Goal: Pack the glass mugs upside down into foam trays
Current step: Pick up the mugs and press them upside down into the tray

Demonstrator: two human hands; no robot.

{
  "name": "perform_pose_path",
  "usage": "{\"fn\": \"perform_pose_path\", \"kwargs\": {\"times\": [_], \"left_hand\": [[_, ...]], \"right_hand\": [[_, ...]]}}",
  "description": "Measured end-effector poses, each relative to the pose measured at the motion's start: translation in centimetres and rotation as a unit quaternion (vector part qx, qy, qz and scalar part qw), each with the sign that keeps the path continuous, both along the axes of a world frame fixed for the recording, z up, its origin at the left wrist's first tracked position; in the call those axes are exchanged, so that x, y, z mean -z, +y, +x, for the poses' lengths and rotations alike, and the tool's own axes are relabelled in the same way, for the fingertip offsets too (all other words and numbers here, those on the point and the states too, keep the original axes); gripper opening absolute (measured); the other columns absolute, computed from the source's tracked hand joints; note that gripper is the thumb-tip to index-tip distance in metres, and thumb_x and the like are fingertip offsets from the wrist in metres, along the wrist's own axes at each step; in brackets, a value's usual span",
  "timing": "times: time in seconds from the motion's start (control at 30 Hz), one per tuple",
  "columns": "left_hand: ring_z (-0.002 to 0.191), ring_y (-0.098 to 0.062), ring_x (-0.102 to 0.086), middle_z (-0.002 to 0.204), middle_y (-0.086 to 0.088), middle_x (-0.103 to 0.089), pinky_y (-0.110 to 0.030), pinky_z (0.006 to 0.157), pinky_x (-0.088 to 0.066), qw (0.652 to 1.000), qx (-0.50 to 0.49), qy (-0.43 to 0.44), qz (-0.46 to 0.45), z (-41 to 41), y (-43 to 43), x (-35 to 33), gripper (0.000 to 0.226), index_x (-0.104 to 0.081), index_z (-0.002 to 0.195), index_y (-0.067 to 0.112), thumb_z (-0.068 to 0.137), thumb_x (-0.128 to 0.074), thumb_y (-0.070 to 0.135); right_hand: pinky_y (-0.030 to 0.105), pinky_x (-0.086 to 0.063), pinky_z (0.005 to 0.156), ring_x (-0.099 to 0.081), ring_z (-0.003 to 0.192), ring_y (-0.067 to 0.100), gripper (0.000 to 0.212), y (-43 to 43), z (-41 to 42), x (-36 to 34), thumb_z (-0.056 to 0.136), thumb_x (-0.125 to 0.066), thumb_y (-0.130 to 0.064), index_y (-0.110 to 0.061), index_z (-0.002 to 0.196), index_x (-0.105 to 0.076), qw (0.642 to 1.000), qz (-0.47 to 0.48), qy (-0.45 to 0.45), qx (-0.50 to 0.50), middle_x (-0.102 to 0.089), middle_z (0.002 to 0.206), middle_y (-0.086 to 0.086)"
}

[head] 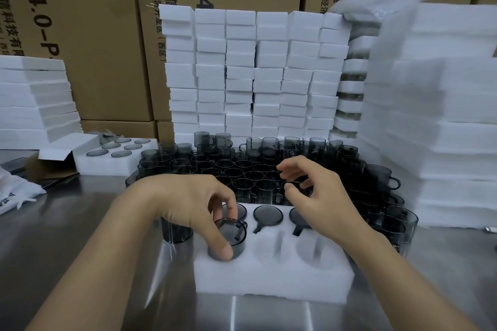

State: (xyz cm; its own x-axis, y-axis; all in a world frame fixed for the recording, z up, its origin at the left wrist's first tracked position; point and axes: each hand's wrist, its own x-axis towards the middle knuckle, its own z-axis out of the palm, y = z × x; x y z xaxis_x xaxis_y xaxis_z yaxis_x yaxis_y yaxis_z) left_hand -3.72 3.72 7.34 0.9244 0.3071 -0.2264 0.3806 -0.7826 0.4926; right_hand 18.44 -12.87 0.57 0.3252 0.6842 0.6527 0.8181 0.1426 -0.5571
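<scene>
A white foam tray (274, 274) sat on the shiny metal table (80, 223), close to the person. The tray had six round holes. The three holes in the far row each had a dark glass mug in them, turned upside down, so their flat bottoms faced up. One of these was the middle mug (268, 214).

The left hand (193, 204) held another mug (230, 235) by its sides, with the thumb near and the fingers far. This mug was upside down too, and it sat partly in the near left hole. The other two near holes had no mugs in them.

The right hand (312, 193) was above the far right side of the tray. Its fingers were curled, and the thumb and first finger were close together. I could not tell if they held anything.

Behind the tray stood a big crowd of loose mugs (242, 169), open side up. One more mug (176, 231) stood just left of the tray. A full tray (115, 156) sat far to the left. Tall piles of white foam (255, 72) stood behind, in front of brown boxes (94, 35).
</scene>
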Motion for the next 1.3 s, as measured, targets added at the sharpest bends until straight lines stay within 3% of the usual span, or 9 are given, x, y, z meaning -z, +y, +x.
{"fn": "perform_pose_path", "kwargs": {"times": [0.1,0.2,0.43,0.67,0.83,0.97,1.13,1.23,1.3], "left_hand": [[0.072,-0.005,-0.062,0.095,0.013,-0.070,-0.020,0.068,-0.051,0.999,0.017,-0.029,-0.039,-0.4,0.4,-0.3,0.055,-0.078,0.105,0.045,0.058,-0.102,0.055],[0.075,-0.005,-0.059,0.102,0.006,-0.071,-0.024,0.072,-0.050,0.999,0.031,-0.016,-0.018,-0.1,0.2,-0.1,0.053,-0.078,0.108,0.050,0.061,-0.100,0.057],[0.070,-0.006,-0.058,0.100,0.008,-0.073,-0.027,0.071,-0.045,1.000,0.027,-0.001,-0.001,0.2,-0.3,0.1,0.043,-0.080,0.101,0.050,0.064,-0.102,0.050],[0.066,0.005,-0.057,0.088,0.021,-0.069,-0.020,0.067,-0.042,0.999,0.002,0.035,0.025,0.7,-0.9,0.3,0.047,-0.080,0.101,0.050,0.060,-0.102,0.053],[0.058,0.012,-0.057,0.076,0.027,-0.067,-0.007,0.052,-0.037,0.998,-0.012,0.041,0.035,1.1,-0.6,0.7,0.048,-0.082,0.101,0.054,0.058,-0.103,0.055],[0.061,0.009,-0.058,0.093,0.019,-0.073,-0.005,0.053,-0.038,0.999,0.021,0.017,0.036,1.0,-0.3,0.4,0.054,-0.080,0.111,0.050,0.062,-0.100,0.056],[0.060,0.009,-0.059,0.096,0.018,-0.075,-0.006,0.051,-0.039,0.999,-0.001,0.016,0.049,1.0,-1.2,-0.1,0.041,-0.083,0.102,0.042,0.065,-0.102,0.048],[0.057,0.013,-0.058,0.073,0.029,-0.069,-0.005,0.047,-0.037,0.996,-0.016,0.041,0.079,1.0,-1.7,0.0,0.042,-0.084,0.102,0.043,0.065,-0.101,0.049],[0.061,0.014,-0.061,0.069,0.035,-0.068,-0.010,0.053,-0.043,0.993,-0.028,0.047,0.101,1.0,-2.2,-0.2,0.042,-0.084,0.104,0.044,0.066,-0.100,0.049]], "right_hand": [[0.007,-0.043,0.089,-0.065,0.113,0.004,0.035,0.0,0.1,0.0,0.095,-0.066,-0.012,-0.038,0.117,-0.069,1.000,0.000,0.001,0.001,-0.071,0.108,-0.018],[0.007,-0.043,0.089,-0.065,0.112,0.004,0.034,-0.1,0.2,0.0,0.095,-0.066,-0.011,-0.037,0.117,-0.069,1.000,0.002,0.004,0.001,-0.072,0.108,-0.017],[0.008,-0.044,0.087,-0.065,0.111,0.004,0.033,0.0,0.4,0.0,0.095,-0.066,-0.014,-0.039,0.117,-0.069,1.000,0.002,-0.002,0.004,-0.071,0.109,-0.018],[0.007,-0.043,0.088,-0.066,0.111,0.004,0.031,0.2,0.6,0.4,0.093,-0.064,-0.018,-0.038,0.116,-0.069,1.000,-0.002,0.001,0.010,-0.071,0.108,-0.019],[0.006,-0.043,0.087,-0.066,0.111,0.004,0.030,0.2,0.9,0.8,0.094,-0.064,-0.018,-0.038,0.115,-0.069,1.000,-0.013,-0.002,0.023,-0.070,0.108,-0.021],[0.006,-0.043,0.084,-0.064,0.110,-0.002,0.028,0.3,1.3,0.6,0.090,-0.058,-0.033,-0.046,0.113,-0.067,0.999,-0.010,-0.002,0.043,-0.068,0.111,-0.028],[0.006,-0.043,0.079,-0.065,0.105,-0.002,0.026,0.3,1.7,0.5,0.089,-0.057,-0.033,-0.044,0.110,-0.068,0.997,-0.012,0.012,0.073,-0.069,0.105,-0.027],[0.014,-0.045,0.080,-0.065,0.101,-0.001,0.023,0.3,2.0,0.8,0.089,-0.056,-0.034,-0.043,0.107,-0.068,0.994,-0.011,0.026,0.108,-0.070,0.101,-0.024],[0.026,-0.053,0.083,-0.065,0.098,0.000,0.021,0.2,2.4,0.9,0.092,-0.058,-0.032,-0.041,0.108,-0.068,0.990,-0.014,0.029,0.138,-0.070,0.101,-0.021]]}}
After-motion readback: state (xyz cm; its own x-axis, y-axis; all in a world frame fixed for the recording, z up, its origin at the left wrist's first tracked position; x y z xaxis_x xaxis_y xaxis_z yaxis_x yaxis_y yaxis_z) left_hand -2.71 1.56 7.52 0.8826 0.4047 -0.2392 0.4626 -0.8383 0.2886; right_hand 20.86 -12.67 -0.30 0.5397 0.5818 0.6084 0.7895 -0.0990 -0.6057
